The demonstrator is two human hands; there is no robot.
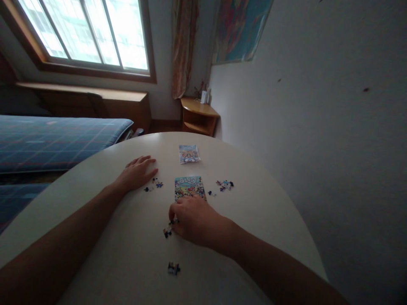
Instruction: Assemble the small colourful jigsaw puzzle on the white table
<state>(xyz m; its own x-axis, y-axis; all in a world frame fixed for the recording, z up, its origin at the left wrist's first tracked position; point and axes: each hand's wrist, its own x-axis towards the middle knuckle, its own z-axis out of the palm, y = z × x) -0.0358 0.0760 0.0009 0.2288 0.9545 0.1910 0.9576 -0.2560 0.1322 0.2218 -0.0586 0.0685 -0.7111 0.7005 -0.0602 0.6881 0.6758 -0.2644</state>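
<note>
On the round white table (133,262) we see our right hand (193,220) curled palm down, its fingertips (173,212) pinching a small jigsaw piece (174,221) at the hand's left edge; the piece is too small for us to tell which way it points. Another loose piece (167,231) lies just beside it, touching or nearly touching the fingers, and a third (173,268) sits nearer us, well apart from the hand. Just beyond our knuckles lies the partly built puzzle (189,187), its long axis running away from us towards a small picture card (188,153). Our left hand (138,171) rests flat and spread on the table, holding nothing, with a few pieces (154,185) just beside its fingers. More pieces (224,185) lie right of the puzzle.
</note>
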